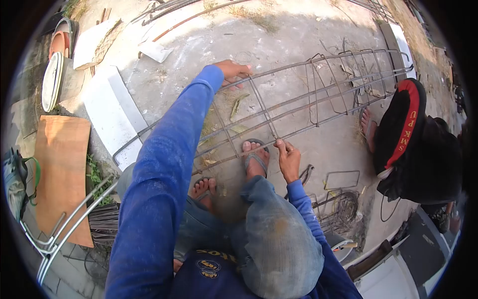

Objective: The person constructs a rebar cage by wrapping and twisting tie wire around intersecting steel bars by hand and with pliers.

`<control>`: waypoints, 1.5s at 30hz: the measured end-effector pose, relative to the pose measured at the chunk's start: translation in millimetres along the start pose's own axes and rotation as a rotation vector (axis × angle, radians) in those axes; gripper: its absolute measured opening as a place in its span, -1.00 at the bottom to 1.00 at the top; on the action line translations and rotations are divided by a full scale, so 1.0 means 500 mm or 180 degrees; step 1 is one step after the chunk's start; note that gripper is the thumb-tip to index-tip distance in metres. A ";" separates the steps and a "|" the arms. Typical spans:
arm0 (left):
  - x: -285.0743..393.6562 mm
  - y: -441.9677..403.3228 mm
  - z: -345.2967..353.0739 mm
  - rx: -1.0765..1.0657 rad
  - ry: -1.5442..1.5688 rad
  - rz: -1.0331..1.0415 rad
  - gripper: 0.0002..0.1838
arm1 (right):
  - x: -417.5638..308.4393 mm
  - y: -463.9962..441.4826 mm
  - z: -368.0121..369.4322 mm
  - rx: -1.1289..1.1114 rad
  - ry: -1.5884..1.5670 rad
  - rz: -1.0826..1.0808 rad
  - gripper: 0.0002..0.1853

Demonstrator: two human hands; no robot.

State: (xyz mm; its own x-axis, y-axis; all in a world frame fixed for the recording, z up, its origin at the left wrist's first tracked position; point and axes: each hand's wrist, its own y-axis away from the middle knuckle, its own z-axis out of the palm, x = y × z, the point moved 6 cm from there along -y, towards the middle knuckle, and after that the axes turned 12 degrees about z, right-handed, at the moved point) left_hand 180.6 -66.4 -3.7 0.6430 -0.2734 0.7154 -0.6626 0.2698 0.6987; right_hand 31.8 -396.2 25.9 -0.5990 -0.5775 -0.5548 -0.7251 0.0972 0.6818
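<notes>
A long reinforcing-steel cage (263, 106) of thin bars and rectangular stirrups stretches from my lower left to the upper right, above the ground. My left hand (233, 71) reaches to its far side, with the fingers closed around the far bar beside a stirrup corner. On the near side, my right hand (289, 158) pinches the near bar at the lower corner of that same stirrup. Whether a tie wire is between those fingers is too small to tell. Below my right hand lie pliers (307, 173) and a loose rectangular stirrup (342, 172).
Another person in dark clothes with a red-banded cap (406, 124) is at the cage's right end. White curved pieces (112, 99) and [a slab](none) are absent from my reach. A brown board (62, 174), a bundle of rods (104, 224) and coiled wire (343, 207) lie around me.
</notes>
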 end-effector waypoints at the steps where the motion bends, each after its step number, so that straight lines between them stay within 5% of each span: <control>1: -0.010 -0.005 -0.001 0.0083 0.0136 0.0066 -0.34 | 0.004 -0.003 0.000 -0.0018 0.0040 -0.0016 -0.46; 18: -0.052 -0.066 0.014 -0.0113 0.0475 0.0148 -0.28 | 0.022 -0.030 -0.011 -0.0715 -0.0283 0.0369 -0.50; 24: -0.070 -0.081 0.025 -0.0538 0.0851 0.0212 -0.28 | 0.029 -0.020 -0.020 -0.0299 -0.0144 0.0468 -0.51; 27: -0.061 -0.075 0.030 -0.0555 0.0953 0.0228 -0.25 | -0.030 0.004 -0.096 0.0402 0.0627 -0.0164 -0.59; 30: -0.064 -0.076 0.030 -0.0497 0.0940 0.0238 -0.26 | -0.139 0.009 -0.160 0.0108 0.0741 -0.0304 -0.67; 33: -0.062 -0.074 0.034 -0.0620 0.1131 0.0206 -0.27 | -0.314 -0.005 -0.163 0.0437 0.0977 -0.1343 -0.72; 41: -0.067 -0.080 0.037 -0.0649 0.1225 0.0305 -0.38 | -0.600 -0.207 -0.003 0.0126 0.2633 -0.2844 -0.78; 45: -0.076 -0.090 0.039 -0.0744 0.1286 0.0402 -0.41 | -0.620 -0.271 0.113 -0.0220 0.3797 -0.2825 -0.77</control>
State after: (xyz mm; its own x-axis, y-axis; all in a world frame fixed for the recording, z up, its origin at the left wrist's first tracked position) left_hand 178.7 -86.2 -62.5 0.6914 0.1428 0.7082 -0.6709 0.4906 0.5560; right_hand 296.6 -184.4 78.6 0.6680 -0.7365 -0.1063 -0.6578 -0.6512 0.3786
